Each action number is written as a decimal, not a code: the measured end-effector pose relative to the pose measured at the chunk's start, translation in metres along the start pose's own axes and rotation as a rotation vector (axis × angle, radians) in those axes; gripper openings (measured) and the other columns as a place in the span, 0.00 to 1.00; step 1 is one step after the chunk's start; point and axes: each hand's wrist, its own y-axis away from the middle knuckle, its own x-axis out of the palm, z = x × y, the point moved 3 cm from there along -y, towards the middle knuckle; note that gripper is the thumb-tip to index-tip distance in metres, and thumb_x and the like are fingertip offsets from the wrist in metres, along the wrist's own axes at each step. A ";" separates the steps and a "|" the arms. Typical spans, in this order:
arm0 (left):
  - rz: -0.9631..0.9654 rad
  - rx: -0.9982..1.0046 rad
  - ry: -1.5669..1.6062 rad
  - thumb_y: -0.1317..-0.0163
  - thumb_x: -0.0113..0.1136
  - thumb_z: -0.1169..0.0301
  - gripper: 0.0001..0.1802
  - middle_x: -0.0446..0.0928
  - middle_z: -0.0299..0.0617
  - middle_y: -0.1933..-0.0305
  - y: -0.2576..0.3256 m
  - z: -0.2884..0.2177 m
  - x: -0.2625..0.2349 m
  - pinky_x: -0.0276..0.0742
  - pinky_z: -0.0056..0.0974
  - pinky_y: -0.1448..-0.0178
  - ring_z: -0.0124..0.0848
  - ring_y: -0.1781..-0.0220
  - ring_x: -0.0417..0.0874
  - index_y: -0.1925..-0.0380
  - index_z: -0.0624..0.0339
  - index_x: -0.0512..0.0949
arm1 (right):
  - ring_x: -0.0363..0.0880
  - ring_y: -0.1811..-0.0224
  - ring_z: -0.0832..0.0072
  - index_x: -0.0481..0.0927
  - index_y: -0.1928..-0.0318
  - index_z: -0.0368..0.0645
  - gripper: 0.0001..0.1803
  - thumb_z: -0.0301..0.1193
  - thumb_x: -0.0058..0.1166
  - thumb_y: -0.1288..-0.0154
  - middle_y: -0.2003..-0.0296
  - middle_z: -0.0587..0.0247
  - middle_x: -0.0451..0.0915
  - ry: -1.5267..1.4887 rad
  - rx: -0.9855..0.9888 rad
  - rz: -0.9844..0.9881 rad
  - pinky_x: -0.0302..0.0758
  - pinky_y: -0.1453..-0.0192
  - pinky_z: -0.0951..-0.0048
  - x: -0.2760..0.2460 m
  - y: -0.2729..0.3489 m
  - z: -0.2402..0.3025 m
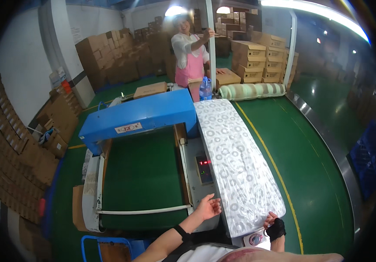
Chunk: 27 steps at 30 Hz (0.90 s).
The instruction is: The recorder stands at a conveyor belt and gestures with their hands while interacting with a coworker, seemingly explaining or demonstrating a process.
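Note:
My left hand (208, 207) hangs in the air beside the near end of a long padded top (242, 161), its fingers apart and slightly bent, with nothing in it. Clear plastic covers this top, which is white with grey ring shapes. At its near right corner is my right hand (275, 225), in a black fingerless glove. Its fingers are loosely spread by the edge; whether they touch the plastic I cannot tell. Left of the top stands a blue arched machine (140, 115) over a green conveyor belt (144, 170). A control panel (204, 169) with lit red digits sits between them.
Across the machine a person in a pink apron (191, 67) holds a white post (212, 48). A blue-tinted bottle (205, 89) and a striped roll (252, 91) lie at the far end. Cardboard boxes (249, 59) are stacked behind; a blue-framed cart (109, 240) stands near left.

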 end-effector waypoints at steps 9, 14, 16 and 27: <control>0.034 -0.216 -0.247 0.49 0.46 0.53 0.20 0.72 0.40 0.81 0.064 0.040 -0.049 0.70 0.36 0.66 0.33 0.75 0.74 0.72 0.61 0.70 | 0.68 0.78 0.70 0.69 0.63 0.38 0.14 0.24 0.40 0.54 0.77 0.59 0.71 0.096 0.084 0.226 0.64 0.81 0.71 0.000 0.027 -0.045; 0.188 -0.227 -0.541 0.44 0.40 0.58 0.18 0.72 0.39 0.78 0.074 0.045 -0.024 0.68 0.35 0.60 0.32 0.68 0.74 0.69 0.63 0.70 | 0.70 0.78 0.70 0.69 0.63 0.36 0.16 0.21 0.36 0.56 0.77 0.59 0.72 0.211 0.044 0.301 0.69 0.76 0.70 0.015 0.057 -0.063; 0.269 -0.247 -0.592 0.43 0.40 0.59 0.18 0.72 0.39 0.77 0.073 0.052 -0.016 0.68 0.34 0.60 0.32 0.68 0.74 0.67 0.63 0.70 | 0.70 0.78 0.71 0.68 0.63 0.35 0.17 0.19 0.35 0.58 0.77 0.59 0.72 0.398 0.088 0.309 0.70 0.73 0.69 0.005 0.061 -0.074; 0.241 0.101 -1.696 0.48 0.51 0.61 0.19 0.73 0.37 0.70 0.071 0.052 0.004 0.68 0.25 0.66 0.22 0.70 0.72 0.62 0.65 0.69 | 0.68 0.83 0.79 0.70 0.61 0.36 0.12 0.25 0.43 0.48 0.76 0.61 0.74 0.704 0.119 0.354 0.67 0.77 0.81 0.019 0.085 -0.095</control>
